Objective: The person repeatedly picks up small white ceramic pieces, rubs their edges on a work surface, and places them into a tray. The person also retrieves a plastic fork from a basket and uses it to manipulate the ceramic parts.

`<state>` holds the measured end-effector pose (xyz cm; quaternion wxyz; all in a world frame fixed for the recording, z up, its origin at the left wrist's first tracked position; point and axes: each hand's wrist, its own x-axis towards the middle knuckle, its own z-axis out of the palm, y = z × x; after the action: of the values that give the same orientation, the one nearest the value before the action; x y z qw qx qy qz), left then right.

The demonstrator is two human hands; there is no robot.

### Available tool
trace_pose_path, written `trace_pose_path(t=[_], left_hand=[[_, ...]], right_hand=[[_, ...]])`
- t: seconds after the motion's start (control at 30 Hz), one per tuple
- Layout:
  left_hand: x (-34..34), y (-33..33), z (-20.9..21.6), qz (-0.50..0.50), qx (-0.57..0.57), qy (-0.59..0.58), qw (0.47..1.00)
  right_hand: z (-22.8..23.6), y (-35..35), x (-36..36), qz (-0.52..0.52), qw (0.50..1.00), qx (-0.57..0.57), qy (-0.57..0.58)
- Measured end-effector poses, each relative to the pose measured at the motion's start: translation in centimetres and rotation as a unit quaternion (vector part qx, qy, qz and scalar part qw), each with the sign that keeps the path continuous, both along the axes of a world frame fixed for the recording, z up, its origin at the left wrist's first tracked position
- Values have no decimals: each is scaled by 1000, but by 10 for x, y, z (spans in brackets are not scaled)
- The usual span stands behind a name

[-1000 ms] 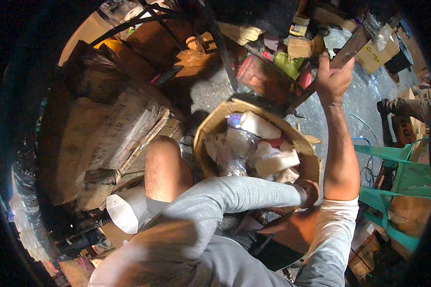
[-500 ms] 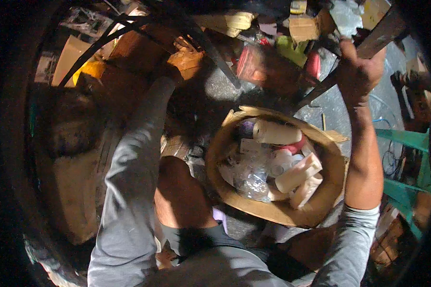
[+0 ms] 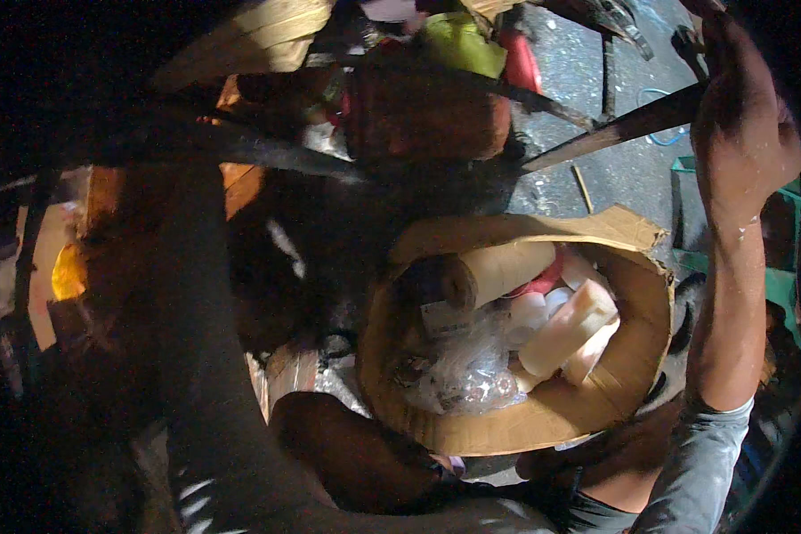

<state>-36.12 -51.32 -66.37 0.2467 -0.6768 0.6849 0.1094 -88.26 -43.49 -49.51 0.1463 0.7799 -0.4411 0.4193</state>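
Note:
My right hand [image 3: 746, 138] is raised at the upper right, its fingers closed round a dark bar [image 3: 627, 129] that slants down toward the middle. The bar seems to belong to a dark leg-like frame, whose other slim bars [image 3: 285, 158] cross the upper view. My left sleeve [image 3: 200, 356] runs up the left side in deep shadow; the hand at its end is lost in the dark. Below the bars, between my knees, stands an open cardboard box [image 3: 525, 436]. Inside it are a cream cone-like roll [image 3: 507, 271], a pale tube [image 3: 570, 331] and a clear plastic bag [image 3: 472, 374].
Green plastic pieces [image 3: 694, 231] stand beside my right forearm. A yellow-green item [image 3: 463, 44] and a red item [image 3: 519, 60] lie at the far side. A thin stick [image 3: 583, 190] rests on the grey floor [image 3: 561, 200]. An orange-yellow item [image 3: 68, 273] shows at left.
My right hand has moved right with the dark bar, and the dark bars have shifted across the upper view. My left arm has gone into shadow. The box appears lower in view.

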Motion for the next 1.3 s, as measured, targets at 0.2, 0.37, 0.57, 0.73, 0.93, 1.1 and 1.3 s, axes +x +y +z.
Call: trace_pose_path(t=[0.2,0.37,0.57,0.73,0.93,1.1,1.3], left_hand=[[-4,-20,-12,-1,-7,9,1000],[4,-14,-13,21,-18,9,1000],[-1,-1,3,27,-49,28,998],[-10,34,36,41,-89,62,993],[-29,97,83,65,-152,135,977],[-53,164,119,89,-176,181,964],[-73,235,131,-107,52,126,985]], right_hand=[[-5,0,-12,108,982,71,-139],[-1,2,3,96,987,37,-124],[8,-7,33,140,976,-7,-167],[12,-12,63,265,900,26,-346],[34,-2,87,216,907,12,-362],[32,26,52,57,971,177,-148],[-23,106,-8,94,987,118,63]])
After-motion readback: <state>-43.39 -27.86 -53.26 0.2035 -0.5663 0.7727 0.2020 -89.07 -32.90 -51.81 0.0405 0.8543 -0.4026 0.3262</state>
